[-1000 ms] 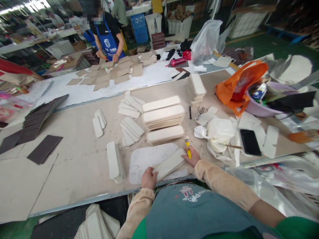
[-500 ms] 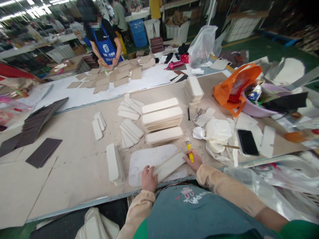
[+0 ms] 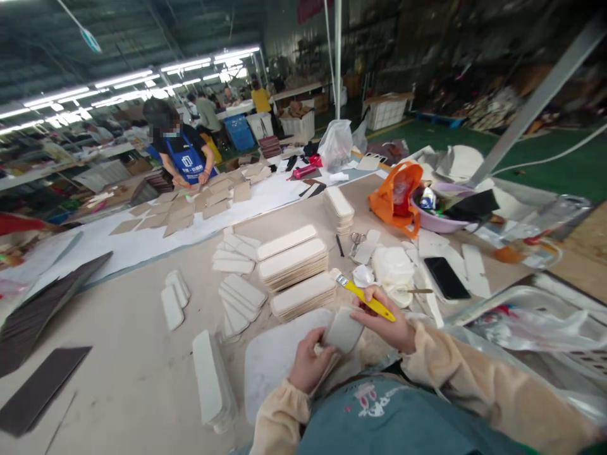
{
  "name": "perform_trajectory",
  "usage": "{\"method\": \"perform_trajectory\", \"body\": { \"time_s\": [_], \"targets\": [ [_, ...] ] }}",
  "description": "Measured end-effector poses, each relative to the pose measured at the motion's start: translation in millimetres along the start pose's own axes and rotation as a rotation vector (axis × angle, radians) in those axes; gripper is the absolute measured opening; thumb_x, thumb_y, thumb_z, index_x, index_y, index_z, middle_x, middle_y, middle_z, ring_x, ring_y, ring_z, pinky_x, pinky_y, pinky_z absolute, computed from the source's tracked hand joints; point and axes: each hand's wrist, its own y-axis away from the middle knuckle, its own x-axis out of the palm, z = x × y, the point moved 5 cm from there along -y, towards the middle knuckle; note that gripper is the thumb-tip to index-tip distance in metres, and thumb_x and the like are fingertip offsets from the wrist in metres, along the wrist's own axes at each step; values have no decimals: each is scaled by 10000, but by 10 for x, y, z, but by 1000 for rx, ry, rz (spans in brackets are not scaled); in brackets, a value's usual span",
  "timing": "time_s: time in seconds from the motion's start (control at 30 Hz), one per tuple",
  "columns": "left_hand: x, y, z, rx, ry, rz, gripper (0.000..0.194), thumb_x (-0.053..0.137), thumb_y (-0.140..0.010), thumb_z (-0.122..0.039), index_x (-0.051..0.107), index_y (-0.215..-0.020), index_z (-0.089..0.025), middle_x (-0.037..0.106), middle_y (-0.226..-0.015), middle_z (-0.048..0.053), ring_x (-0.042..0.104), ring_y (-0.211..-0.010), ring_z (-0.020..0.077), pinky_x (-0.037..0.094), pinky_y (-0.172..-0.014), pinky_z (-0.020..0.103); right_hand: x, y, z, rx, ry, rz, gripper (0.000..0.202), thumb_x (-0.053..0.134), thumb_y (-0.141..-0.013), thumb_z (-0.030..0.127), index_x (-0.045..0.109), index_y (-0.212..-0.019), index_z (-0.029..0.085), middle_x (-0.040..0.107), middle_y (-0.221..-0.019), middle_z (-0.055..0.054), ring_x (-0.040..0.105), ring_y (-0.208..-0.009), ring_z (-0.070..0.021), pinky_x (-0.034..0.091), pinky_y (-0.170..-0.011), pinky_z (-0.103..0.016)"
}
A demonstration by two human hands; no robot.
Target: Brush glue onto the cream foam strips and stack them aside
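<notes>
My left hand [image 3: 309, 361] is closed on one end of a pale, round-cornered panel [image 3: 344, 330], which is raised and tilted close to my apron. A yellow-handled brush [image 3: 370, 299] is gripped in my right hand [image 3: 389, 321], bristles pointing up and left. The fingers of that hand also touch the panel's right edge. Under the panel lies a white rounded sheet [image 3: 268, 360], partly covered by my left hand and sleeve. Just beyond stand stacks of long pale panels [image 3: 303, 294], with fanned-out strips [image 3: 241, 300] to their left.
Right of the stacks are scissors [image 3: 356, 240], a white tub [image 3: 393, 265], a black phone [image 3: 446, 278] and an orange bag [image 3: 396, 196]. Another pale stack [image 3: 207, 379] stands at left, near dark boards [image 3: 42, 385]. Across the table a co-worker [image 3: 184, 155] handles brown pieces.
The panel has come up off the white sheet, tilting between both hands. The brush has swung to point left. My view has tipped upward, showing more of the ceiling.
</notes>
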Motion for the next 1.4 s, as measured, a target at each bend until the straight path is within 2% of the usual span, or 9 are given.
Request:
{"method": "perform_trajectory", "body": {
  "time_s": [0.07,0.27,0.4,0.6,0.7,0.83,1.07,1.23,1.4],
  "targets": [
    [28,-84,-135,-18,76,23,318,557,-792,-363,623,-1024,-156,669,-927,55,581,-840,191,459,-781,310,-48,-93,152,-55,28,-3,390,711,-729,293,345,-860,263,530,-827,41,500,-660,-109,398,-550,-226],
    [82,-249,-483,-15,219,37,299,510,-827,-394,617,-997,-173,654,-873,36,558,-831,191,436,-757,274,-214,-263,453,-143,196,-52,426,732,-700,315,357,-895,262,503,-904,21,456,-651,-105,388,-558,-239],
    [104,-347,-588,-35,194,25,263,522,-820,-406,613,-886,-169,616,-772,22,514,-737,166,417,-683,252,-231,-347,589,-179,210,-89,442,737,-671,382,357,-858,255,456,-796,37,433,-636,-117,378,-552,-246],
    [103,-476,-723,-13,222,32,282,510,-829,-414,607,-941,-174,618,-813,22,528,-794,175,417,-731,259,-264,-457,796,-256,266,-120,415,738,-670,392,380,-824,249,359,-654,68,354,-559,-110,303,-509,-239],
    [97,-516,-811,8,200,34,288,505,-835,-414,611,-943,-169,611,-789,23,540,-814,183,419,-748,261,-298,-497,849,-271,276,-127,407,739,-676,380,385,-826,248,360,-638,73,348,-547,-106,303,-508,-240],
    [116,-561,-911,22,227,64,317,480,-849,-416,597,-1015,-173,633,-882,41,553,-847,190,423,-782,272,-337,-556,852,-241,247,-124,423,736,-673,408,376,-830,251,386,-633,73,361,-534,-107,302,-485,-239],
    [147,-659,-888,-18,199,49,308,493,-829,-449,621,-912,-181,620,-782,20,531,-741,168,421,-689,256,-406,-636,899,-272,302,-138,398,718,-693,409,378,-822,247,369,-598,75,332,-526,-103,294,-470,-236],
    [189,-709,-971,-68,403,116,419,545,-791,-457,609,-1092,-172,659,-888,50,564,-845,204,445,-747,292,-450,-667,977,-308,346,-158,392,710,-698,416,380,-819,241,362,-618,70,328,-536,-94,290,-470,-227],
    [253,-653,-1064,-158,681,233,454,530,-791,-495,645,-1043,-136,669,-961,96,592,-842,216,463,-752,318,-587,-719,1002,-301,274,-200,429,728,-671,429,367,-811,244,338,-603,79,312,-511,-87,275,-460,-222]
  ]
}}
